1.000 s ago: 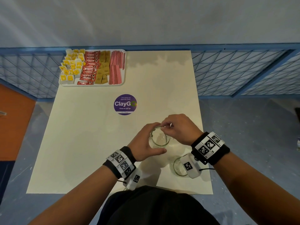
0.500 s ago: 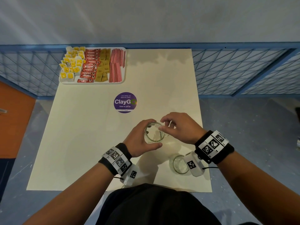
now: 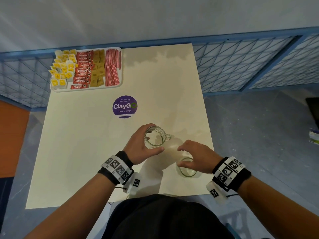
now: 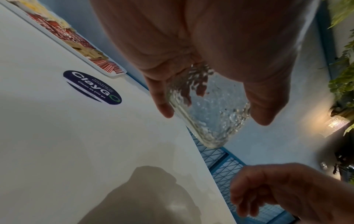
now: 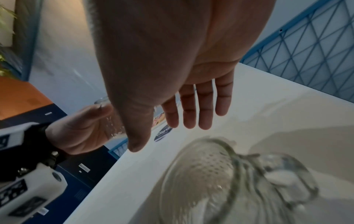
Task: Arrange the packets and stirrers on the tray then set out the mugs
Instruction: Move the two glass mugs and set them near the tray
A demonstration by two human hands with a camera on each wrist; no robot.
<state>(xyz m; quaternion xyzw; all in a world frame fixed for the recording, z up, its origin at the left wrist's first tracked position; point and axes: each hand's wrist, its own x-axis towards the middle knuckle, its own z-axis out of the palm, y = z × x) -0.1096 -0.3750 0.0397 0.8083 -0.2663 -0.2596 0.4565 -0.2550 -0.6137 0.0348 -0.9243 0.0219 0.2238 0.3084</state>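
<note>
Left hand: my left hand point(image 3: 140, 149) is curled round a clear glass mug point(image 3: 154, 137) at the centre of the head view, thumb on the near side, handle pointing to frame right.
Left wrist view: here the fingers point(image 4: 161, 97) and thumb wrap the mug's textured wall point(image 4: 208, 115), and its base stands clear of the surface point(image 4: 76, 151); from the head view I cannot tell that it is lifted.
Right hand: my right hand point(image 3: 195, 156) holds nothing, fingers loosely spread, hovering over a second glass mug point(image 3: 186, 169) at lower right of the head view.
Right wrist view: the straight fingers point(image 5: 203, 109) hang above that second mug point(image 5: 220, 181), apart from it; its handle shows at lower right, a part that my hand hides in the head view.
Tray: a white tray point(image 3: 120, 66) sits in the upper left corner of the surface, well apart from both mugs.
Tray contents: from frame left to right, yellow packets point(image 3: 63, 69), red Nescafe packets point(image 3: 82, 69), brown packets point(image 3: 98, 69), red-and-white stirrers point(image 3: 112, 69) in rows.
Sticker: a purple round ClayGo sticker point(image 3: 125, 106) lies between the tray and the held mug.
Beyond the surface: only the left wrist view shows green plants point(image 4: 343, 78) at frame right.
</note>
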